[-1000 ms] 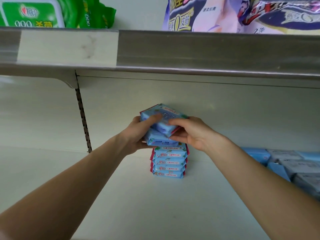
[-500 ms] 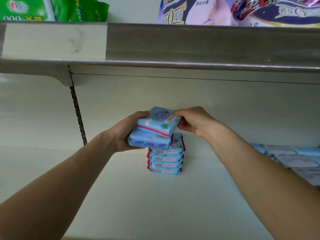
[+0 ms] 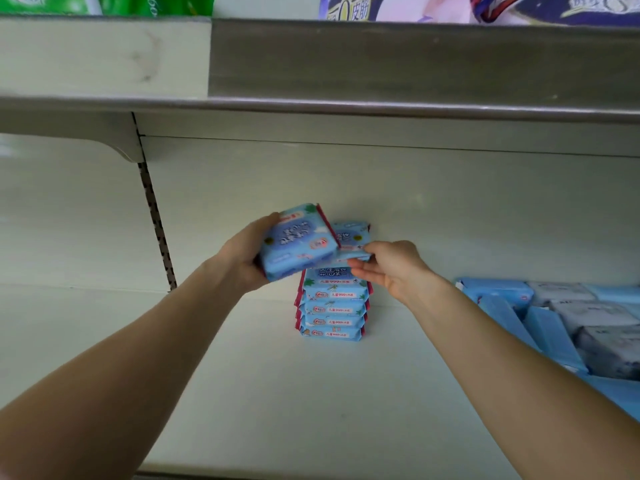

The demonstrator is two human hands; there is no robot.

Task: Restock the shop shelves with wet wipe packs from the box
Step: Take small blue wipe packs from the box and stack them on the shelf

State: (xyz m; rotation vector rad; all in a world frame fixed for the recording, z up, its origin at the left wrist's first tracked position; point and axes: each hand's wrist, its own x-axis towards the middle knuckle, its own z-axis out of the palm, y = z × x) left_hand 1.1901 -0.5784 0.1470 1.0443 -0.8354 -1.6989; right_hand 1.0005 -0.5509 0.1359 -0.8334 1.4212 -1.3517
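Head view: two wet wipe packs are handled over a stack on the shop shelf.
A blue wet wipe pack [image 3: 299,242] is gripped in the left hand [image 3: 242,258], tilted, up and to the left of the stack [image 3: 332,306] of like packs that stands at the back of the shelf [image 3: 277,393]. A second pack [image 3: 353,240] is pinched at its near edge by the right hand [image 3: 391,268], over the stack's top; whether it rests there cannot be told. Blue and grey packs [image 3: 571,317] are laid at the right.
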